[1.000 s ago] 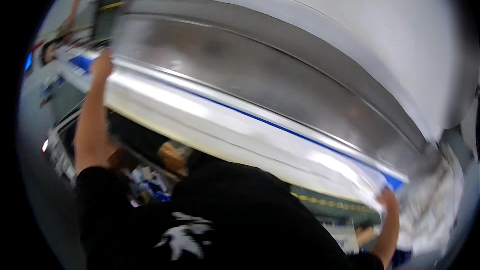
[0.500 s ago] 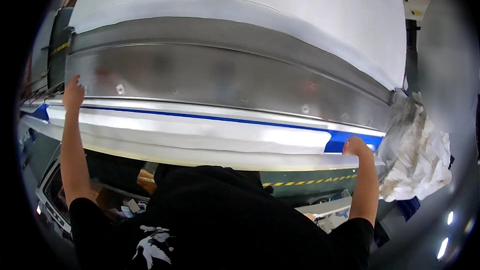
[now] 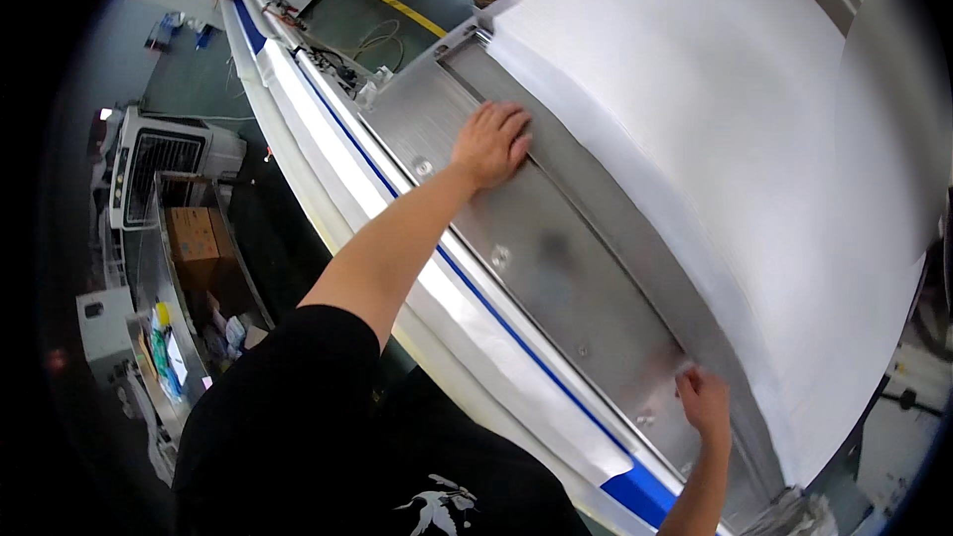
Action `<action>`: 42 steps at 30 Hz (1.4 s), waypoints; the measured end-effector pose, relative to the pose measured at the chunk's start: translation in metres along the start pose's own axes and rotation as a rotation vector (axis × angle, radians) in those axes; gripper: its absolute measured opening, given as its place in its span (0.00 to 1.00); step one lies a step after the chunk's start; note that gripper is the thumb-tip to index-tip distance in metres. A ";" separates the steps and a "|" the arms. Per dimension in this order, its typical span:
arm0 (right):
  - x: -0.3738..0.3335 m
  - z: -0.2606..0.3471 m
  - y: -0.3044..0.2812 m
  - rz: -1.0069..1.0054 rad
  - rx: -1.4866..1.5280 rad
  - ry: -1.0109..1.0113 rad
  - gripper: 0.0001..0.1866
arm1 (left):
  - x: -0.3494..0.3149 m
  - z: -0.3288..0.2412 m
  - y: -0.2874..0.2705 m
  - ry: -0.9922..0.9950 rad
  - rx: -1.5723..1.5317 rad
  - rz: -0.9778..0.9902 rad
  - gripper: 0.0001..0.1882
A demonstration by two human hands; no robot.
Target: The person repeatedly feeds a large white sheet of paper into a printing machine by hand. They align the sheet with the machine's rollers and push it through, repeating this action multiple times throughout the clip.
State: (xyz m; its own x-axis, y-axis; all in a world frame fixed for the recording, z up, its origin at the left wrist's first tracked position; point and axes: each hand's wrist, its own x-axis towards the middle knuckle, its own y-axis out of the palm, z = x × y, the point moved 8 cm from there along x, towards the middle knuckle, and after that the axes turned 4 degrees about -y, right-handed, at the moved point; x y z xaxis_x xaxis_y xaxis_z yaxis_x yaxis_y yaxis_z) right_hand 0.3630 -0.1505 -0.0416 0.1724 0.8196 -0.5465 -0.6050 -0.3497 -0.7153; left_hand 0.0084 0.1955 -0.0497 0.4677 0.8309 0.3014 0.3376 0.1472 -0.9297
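My left hand (image 3: 491,146) lies over the lengthwise seam of a long grey metal plate (image 3: 546,228), its fingers stretched out and a little apart. Lower down, my right hand (image 3: 705,399) is curled closed above the same plate; whatever its fingers hold, if anything, is hidden. A wide white sheet (image 3: 715,129) covers the curved surface beyond the plate, and its edge runs along the metal. On my side of the plate, a white cloth-like strip (image 3: 476,337) and a blue band (image 3: 640,491) follow the long rail.
A crate with a cardboard box (image 3: 194,233) and loose packets stands on the left, near a white grilled appliance (image 3: 164,164). Cables (image 3: 382,45) lie on the floor past the far end, by yellow-black tape (image 3: 397,5). Crumpled whitish sheeting (image 3: 799,516) is at the lower right.
The view has swung to the left and tilted. My left hand has moved from the plate's left end onto its seam; my right hand has come from the blue band to over the plate.
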 end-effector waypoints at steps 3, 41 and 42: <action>0.096 0.125 -0.020 -0.003 0.060 -0.150 0.13 | -0.004 0.008 -0.006 -0.034 -0.078 -0.004 0.19; 0.371 0.403 -0.067 -0.476 -0.061 -0.454 0.10 | 0.113 0.073 -0.021 0.108 -0.064 -0.320 0.22; 0.370 0.403 -0.067 -0.466 -0.047 -0.451 0.11 | 0.113 0.075 -0.022 0.105 -0.052 -0.320 0.20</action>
State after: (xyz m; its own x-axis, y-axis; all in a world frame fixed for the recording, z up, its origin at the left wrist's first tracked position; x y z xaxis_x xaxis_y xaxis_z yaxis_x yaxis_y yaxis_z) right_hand 0.1537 0.3593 -0.0201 0.0591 0.9968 0.0546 -0.5092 0.0771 -0.8572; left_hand -0.0074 0.3262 -0.0116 0.4121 0.6866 0.5990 0.5210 0.3617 -0.7731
